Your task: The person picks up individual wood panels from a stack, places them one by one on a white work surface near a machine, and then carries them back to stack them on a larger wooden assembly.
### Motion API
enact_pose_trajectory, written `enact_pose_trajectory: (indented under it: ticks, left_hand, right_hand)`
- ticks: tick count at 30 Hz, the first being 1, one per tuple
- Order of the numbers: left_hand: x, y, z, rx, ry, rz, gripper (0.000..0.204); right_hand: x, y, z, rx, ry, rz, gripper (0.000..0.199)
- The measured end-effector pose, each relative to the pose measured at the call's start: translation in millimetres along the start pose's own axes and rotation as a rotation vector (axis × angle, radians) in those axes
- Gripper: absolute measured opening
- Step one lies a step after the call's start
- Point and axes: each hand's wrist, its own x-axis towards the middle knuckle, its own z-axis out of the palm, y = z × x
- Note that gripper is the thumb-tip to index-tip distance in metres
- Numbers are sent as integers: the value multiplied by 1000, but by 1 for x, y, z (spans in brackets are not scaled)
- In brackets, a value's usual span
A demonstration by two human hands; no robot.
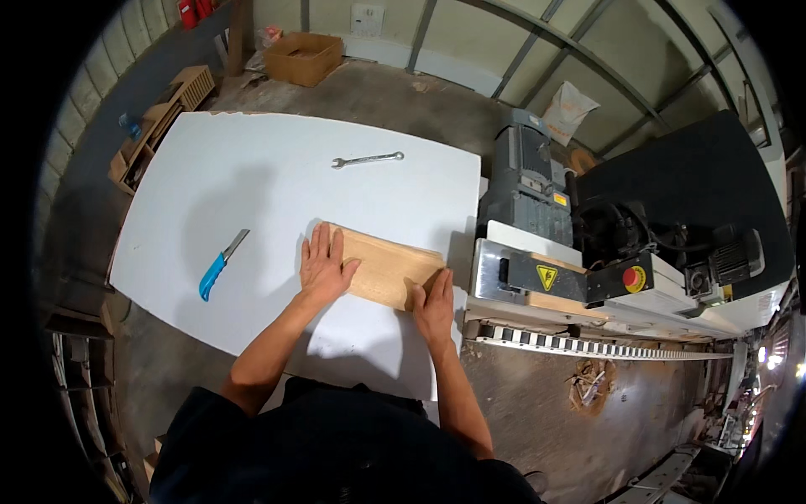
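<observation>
The light-brown rectangular wooden piece (382, 270), apparently layered, lies near the white surface's (428, 189) right edge, and should handle stiff and fairly light, best held at both short ends, where the left hand (323, 270) rests spread and the right hand (433, 312) curls, grip unconfirmed.

I saw a white table (290, 139), its far edge showing brown and ragged toward the left corner, shadows falling across the top. Thin wooden boards (388, 270) lay stacked slantwise toward its right side. A wrench (369, 159) lay beyond them, nearly level with the far edge. Well off to the left lay a blue-handled knife (222, 261), blade bare and pointing away from the near edge.
</observation>
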Motion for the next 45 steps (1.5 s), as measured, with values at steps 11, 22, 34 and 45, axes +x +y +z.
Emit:
enact_pose_trajectory:
  ticks: [11,22,34,45]
  left_hand:
    - [-9,27,-6,-289,235,159,53]
    - [18,118,-18,-1099,-438,-9,34]
    - [5,-32,-30,-1200,-231,-448,31]
    - [-1,-31,-16,-287,58,-297,71]
  right_hand:
    - [13,15,-41,1844,176,935,50]
    - [12,-6,-13,1671,-27,814,17]
    - [-26,12,-48,1487,102,916,9]
    - [-2,-57,-25,100,-168,-75,59]
